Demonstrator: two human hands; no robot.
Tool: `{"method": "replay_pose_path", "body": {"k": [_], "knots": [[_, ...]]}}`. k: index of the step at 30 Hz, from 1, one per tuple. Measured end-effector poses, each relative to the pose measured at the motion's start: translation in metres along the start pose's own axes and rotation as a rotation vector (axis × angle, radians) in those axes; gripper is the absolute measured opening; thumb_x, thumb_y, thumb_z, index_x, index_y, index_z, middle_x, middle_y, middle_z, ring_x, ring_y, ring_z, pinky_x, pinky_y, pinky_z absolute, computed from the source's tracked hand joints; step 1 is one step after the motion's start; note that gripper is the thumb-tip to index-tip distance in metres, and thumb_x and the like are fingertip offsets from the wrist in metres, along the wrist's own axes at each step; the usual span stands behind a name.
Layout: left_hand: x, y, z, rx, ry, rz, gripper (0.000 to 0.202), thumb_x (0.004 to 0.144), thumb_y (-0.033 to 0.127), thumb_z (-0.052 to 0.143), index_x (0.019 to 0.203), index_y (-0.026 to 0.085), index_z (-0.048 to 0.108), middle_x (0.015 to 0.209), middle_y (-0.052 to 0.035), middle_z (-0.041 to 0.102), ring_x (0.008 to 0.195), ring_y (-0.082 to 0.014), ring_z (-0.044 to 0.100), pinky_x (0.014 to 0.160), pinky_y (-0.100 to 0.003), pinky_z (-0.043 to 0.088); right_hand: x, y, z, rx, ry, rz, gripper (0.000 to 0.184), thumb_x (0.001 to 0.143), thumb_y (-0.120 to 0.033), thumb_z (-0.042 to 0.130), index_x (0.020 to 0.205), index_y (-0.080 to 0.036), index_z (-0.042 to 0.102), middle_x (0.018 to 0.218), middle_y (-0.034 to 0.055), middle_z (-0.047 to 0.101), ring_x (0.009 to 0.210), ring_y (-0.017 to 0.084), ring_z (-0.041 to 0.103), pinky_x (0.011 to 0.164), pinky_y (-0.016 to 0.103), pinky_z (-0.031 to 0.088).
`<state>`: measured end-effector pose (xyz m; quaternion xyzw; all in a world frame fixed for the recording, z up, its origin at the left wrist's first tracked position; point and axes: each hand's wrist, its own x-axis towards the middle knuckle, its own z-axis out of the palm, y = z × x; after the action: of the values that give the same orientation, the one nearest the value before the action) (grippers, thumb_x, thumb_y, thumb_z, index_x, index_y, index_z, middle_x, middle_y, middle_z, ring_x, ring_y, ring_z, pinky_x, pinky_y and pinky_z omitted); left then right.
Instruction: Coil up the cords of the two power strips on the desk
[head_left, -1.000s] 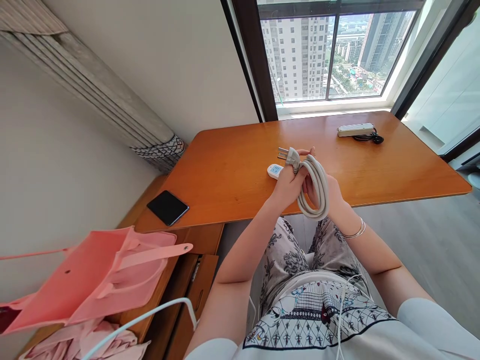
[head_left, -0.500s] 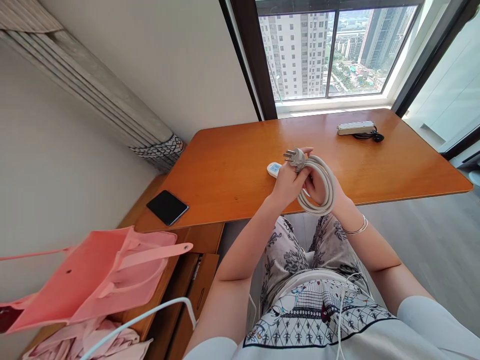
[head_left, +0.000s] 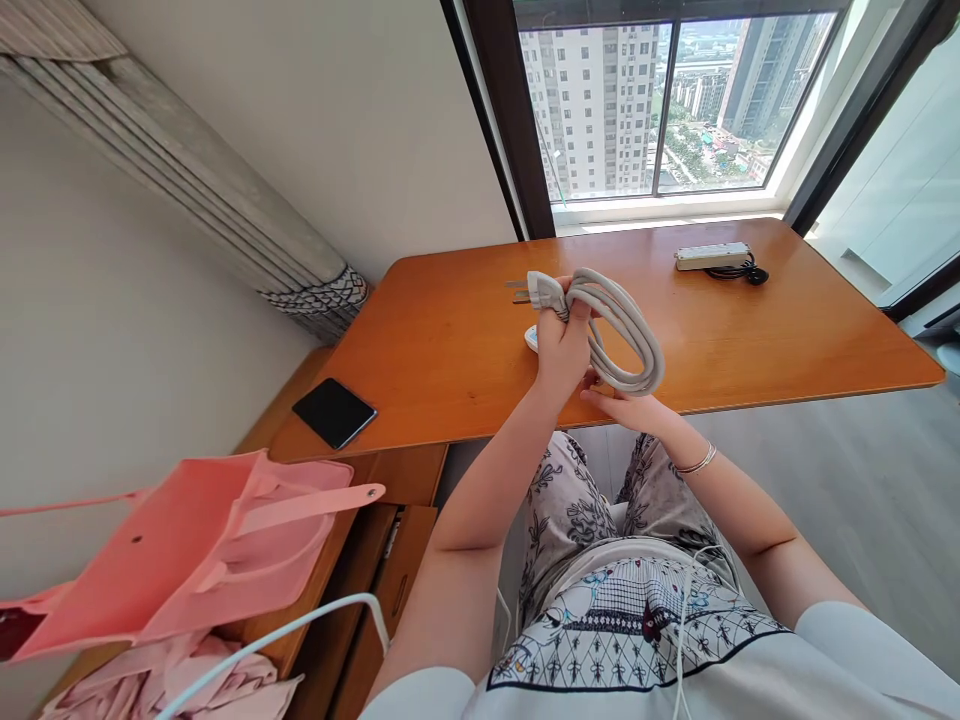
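Observation:
My left hand (head_left: 564,340) is closed around a coiled white power cord (head_left: 643,345), gripping it just behind the plug. The plug (head_left: 546,292) points left, its metal prongs sticking out past my fingers. To the right of the hand the loops hang tilted above the wooden table. Below the coil, my right hand (head_left: 626,405) is held over the table's front edge with its fingers stretched to the left and apart. The coil's lower loop partly overlaps it. Behind my left wrist peeks the end of a white device (head_left: 532,338) with a blue-marked face; most of it is hidden.
On the orange-brown table (head_left: 450,340), a white power strip (head_left: 712,256) with a black cord (head_left: 739,270) lies at the back right. A black tablet (head_left: 334,413) rests at the left corner. Left of me is an open pink bag (head_left: 195,550), beside wooden drawers (head_left: 397,580).
My left hand has lifted and turned the plug and coil up and to the left. My right hand has come out of the coil and dropped below it, fingers loosened.

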<state>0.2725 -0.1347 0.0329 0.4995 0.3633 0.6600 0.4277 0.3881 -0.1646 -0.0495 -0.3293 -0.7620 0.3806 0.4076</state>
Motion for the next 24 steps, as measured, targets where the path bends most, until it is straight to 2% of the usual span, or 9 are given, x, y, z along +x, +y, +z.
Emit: {"method": "replay_pose_path", "body": {"k": [3, 6, 9, 12, 16, 19, 21, 24], "knots": [[0.007, 0.014, 0.007, -0.150, 0.186, -0.044, 0.042, 0.088, 0.060, 0.070, 0.082, 0.023, 0.050, 0.067, 0.0048, 0.050, 0.060, -0.0102, 0.057, 0.062, -0.023, 0.051, -0.004, 0.004, 0.014, 0.025, 0.015, -0.022, 0.035, 0.089, -0.034, 0.067, 0.121, -0.019, 0.062, 0.131, 0.0140, 0.067, 0.128, 0.026, 0.059, 0.116, 0.048, 0.042], [0.018, 0.030, 0.008, -0.273, 0.324, -0.056, 0.044, 0.091, 0.056, 0.069, 0.078, 0.022, 0.044, 0.066, 0.0067, 0.045, 0.050, -0.0054, 0.044, 0.056, -0.020, 0.047, -0.003, 0.007, 0.018, 0.066, 0.026, 0.013, 0.043, 0.088, -0.034, 0.069, 0.126, -0.018, 0.058, 0.138, 0.0152, 0.062, 0.133, 0.025, 0.056, 0.119, 0.045, 0.039], [0.035, 0.037, -0.001, -0.364, 0.442, -0.040, 0.041, 0.097, 0.046, 0.064, 0.076, 0.022, 0.040, 0.064, 0.0077, 0.040, 0.047, -0.0040, 0.038, 0.052, -0.018, 0.042, 0.002, 0.008, 0.006, 0.026, 0.053, 0.047, 0.035, 0.089, -0.035, 0.067, 0.119, -0.018, 0.061, 0.121, 0.0115, 0.069, 0.116, 0.023, 0.063, 0.110, 0.043, 0.046], [0.050, 0.029, -0.017, -0.370, 0.535, -0.027, 0.039, 0.101, 0.039, 0.061, 0.075, 0.022, 0.037, 0.063, 0.0083, 0.038, 0.047, -0.0040, 0.037, 0.052, -0.018, 0.042, 0.008, 0.004, -0.016, -0.050, 0.176, -0.004, 0.024, 0.092, -0.031, 0.060, 0.111, -0.018, 0.066, 0.102, 0.0067, 0.069, 0.100, 0.020, 0.064, 0.100, 0.040, 0.050], [0.057, 0.007, -0.031, -0.301, 0.559, -0.062, 0.040, 0.098, 0.042, 0.065, 0.077, 0.022, 0.037, 0.062, 0.0099, 0.038, 0.045, -0.0036, 0.038, 0.052, -0.018, 0.043, 0.016, -0.012, -0.041, -0.230, 0.319, -0.113, 0.024, 0.099, -0.029, 0.051, 0.112, -0.019, 0.069, 0.096, 0.0066, 0.065, 0.090, 0.019, 0.059, 0.086, 0.036, 0.052], [0.056, -0.003, -0.031, -0.324, 0.541, -0.098, 0.044, 0.096, 0.044, 0.067, 0.075, 0.022, 0.036, 0.060, 0.0111, 0.036, 0.043, -0.0032, 0.036, 0.050, -0.018, 0.040, 0.019, -0.025, -0.047, -0.377, 0.372, -0.231, 0.030, 0.104, -0.031, 0.045, 0.111, -0.019, 0.072, 0.092, 0.0072, 0.059, 0.085, 0.020, 0.056, 0.081, 0.036, 0.051], [0.055, -0.006, -0.030, -0.358, 0.515, -0.124, 0.045, 0.095, 0.044, 0.068, 0.073, 0.022, 0.035, 0.058, 0.0112, 0.034, 0.041, -0.0030, 0.034, 0.047, -0.017, 0.038, 0.019, -0.033, -0.048, -0.463, 0.353, -0.300, 0.034, 0.105, -0.031, 0.042, 0.116, -0.019, 0.072, 0.091, 0.0073, 0.056, 0.083, 0.020, 0.055, 0.078, 0.035, 0.051], [0.054, -0.008, -0.031, -0.381, 0.458, -0.203, 0.043, 0.097, 0.042, 0.067, 0.073, 0.022, 0.037, 0.057, 0.0108, 0.035, 0.040, -0.0023, 0.032, 0.043, -0.016, 0.033, 0.016, -0.048, -0.052, -0.617, 0.205, -0.359, 0.039, 0.107, -0.030, 0.036, 0.123, -0.022, 0.071, 0.091, 0.0061, 0.055, 0.076, 0.017, 0.053, 0.070, 0.030, 0.048]]}}
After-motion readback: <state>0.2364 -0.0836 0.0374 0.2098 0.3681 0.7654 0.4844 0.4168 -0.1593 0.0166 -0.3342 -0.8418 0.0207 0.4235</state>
